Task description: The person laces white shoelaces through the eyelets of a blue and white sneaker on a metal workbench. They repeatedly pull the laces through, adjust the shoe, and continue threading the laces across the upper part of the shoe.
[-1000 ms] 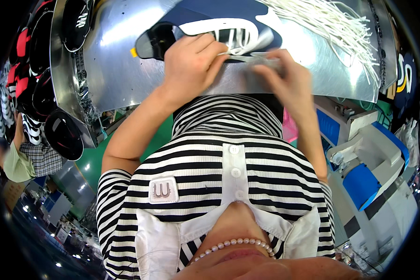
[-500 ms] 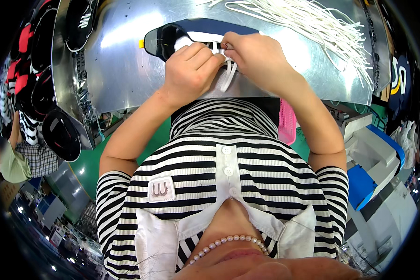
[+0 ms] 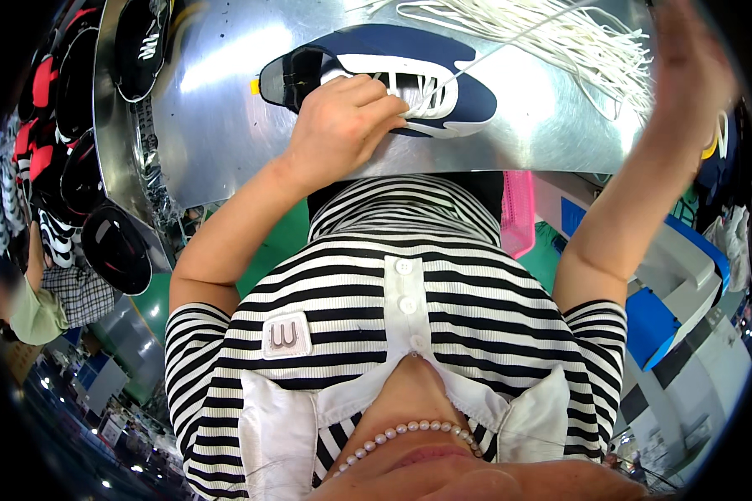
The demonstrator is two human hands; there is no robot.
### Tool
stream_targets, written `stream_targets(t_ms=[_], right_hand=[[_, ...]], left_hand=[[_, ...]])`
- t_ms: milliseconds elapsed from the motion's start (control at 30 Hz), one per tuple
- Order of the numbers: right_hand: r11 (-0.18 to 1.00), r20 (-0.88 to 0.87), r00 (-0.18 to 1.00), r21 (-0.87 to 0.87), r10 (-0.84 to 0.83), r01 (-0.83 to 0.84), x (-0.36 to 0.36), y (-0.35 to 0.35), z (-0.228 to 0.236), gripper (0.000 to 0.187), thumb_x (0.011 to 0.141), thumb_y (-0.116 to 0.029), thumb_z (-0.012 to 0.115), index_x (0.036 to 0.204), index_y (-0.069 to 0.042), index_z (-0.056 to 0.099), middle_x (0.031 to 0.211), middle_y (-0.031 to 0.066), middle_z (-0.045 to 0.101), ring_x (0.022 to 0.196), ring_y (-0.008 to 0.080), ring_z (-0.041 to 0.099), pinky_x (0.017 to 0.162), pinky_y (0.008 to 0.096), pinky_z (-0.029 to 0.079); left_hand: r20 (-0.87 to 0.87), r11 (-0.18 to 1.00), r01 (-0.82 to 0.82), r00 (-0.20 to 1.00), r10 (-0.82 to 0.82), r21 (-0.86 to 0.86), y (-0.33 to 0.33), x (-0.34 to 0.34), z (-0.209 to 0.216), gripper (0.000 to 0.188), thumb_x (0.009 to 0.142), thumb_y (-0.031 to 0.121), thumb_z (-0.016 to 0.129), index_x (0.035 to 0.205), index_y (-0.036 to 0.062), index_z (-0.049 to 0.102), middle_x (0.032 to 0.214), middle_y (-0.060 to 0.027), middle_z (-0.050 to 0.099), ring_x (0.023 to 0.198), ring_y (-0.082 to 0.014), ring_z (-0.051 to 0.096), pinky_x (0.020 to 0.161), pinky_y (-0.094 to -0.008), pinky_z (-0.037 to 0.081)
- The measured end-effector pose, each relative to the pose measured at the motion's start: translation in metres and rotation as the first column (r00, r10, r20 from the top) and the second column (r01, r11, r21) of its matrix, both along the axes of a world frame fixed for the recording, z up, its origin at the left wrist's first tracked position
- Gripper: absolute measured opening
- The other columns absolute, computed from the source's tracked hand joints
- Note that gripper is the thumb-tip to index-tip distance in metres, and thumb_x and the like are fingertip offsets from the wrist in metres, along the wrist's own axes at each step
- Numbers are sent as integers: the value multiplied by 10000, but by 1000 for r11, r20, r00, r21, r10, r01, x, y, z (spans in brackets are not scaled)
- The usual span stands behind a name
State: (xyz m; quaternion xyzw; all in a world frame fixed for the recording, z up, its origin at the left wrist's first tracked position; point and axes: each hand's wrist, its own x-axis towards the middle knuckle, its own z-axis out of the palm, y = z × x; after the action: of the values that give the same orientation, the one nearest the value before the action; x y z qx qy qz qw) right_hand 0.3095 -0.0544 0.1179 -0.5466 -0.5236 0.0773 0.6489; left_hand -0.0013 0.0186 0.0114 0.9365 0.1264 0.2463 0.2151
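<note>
A navy and white shoe upper [image 3: 477,104] lies on the metal table, its dark heel opening to the left and its toe to the right. White lacing crosses its throat. My left hand [image 3: 342,125] is closed on the near edge of the upper, thumb and forefinger pressed together beside the lacing. From there a white shoelace [image 3: 510,42] runs taut up to the right and leaves the picture at the top. My right hand [image 3: 695,63] is raised at the far right, smeared by motion; the tight lace leads toward it, its fingertips partly cut off.
A heap of loose white laces [image 3: 560,46] covers the back right of the metal table [image 3: 217,142]. Black shoe uppers [image 3: 142,50] line the left side. A pink basket [image 3: 518,213] hangs below the front edge. Another person's sleeve [image 3: 38,313] shows at far left.
My right hand has left the shoe upper and swung far to the right and up, drawing the lace straight. The loop hanging at the near edge is gone. My left hand stays on the upper.
</note>
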Motion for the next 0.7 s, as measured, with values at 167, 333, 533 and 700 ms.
stream_targets(t_ms=[167, 333, 533, 700], right_hand=[[801, -482, 824, -342, 299, -491, -105, -16, -96, 156, 877, -23, 677, 1032, -3, 672, 958, 20, 686, 881, 94, 631, 824, 248, 518], [822, -414, 883, -409, 220, -397, -122, 12, -116, 160, 859, -105, 716, 995, -25, 688, 887, 26, 708, 797, 85, 635, 734, 233, 511], [821, -179, 961, -502, 210, -272, -134, 23, -125, 159, 855, -126, 709, 1005, -72, 693, 829, 44, 707, 716, 116, 647, 662, 245, 504], [817, -80, 970, -526, 228, -235, -130, 16, -115, 183, 876, -172, 692, 1028, -74, 665, 832, 77, 710, 706, 199, 687, 630, 293, 516]], left_hand=[[-43, 915, -183, 983, 179, -361, -1, -3, 4, 478, 859, 175, 707, 1279, 73, 502, 827, -108, 688, 766, -313, 657, 680, -379, 508], [-245, 695, -425, 905, 349, -580, 7, 0, 4, 503, 987, 354, 534, 1385, 79, 396, 797, -191, 679, 818, -374, 660, 728, -438, 507], [-291, 766, -592, 801, 523, -250, -2, 13, 0, 458, 896, 410, 663, 1229, 101, 604, 863, -102, 680, 811, -255, 617, 716, -363, 481], [-130, 763, -599, 800, 586, -244, 1, 12, -17, 398, 810, 318, 770, 1136, 109, 674, 962, -57, 717, 755, -221, 608, 702, -326, 470]])
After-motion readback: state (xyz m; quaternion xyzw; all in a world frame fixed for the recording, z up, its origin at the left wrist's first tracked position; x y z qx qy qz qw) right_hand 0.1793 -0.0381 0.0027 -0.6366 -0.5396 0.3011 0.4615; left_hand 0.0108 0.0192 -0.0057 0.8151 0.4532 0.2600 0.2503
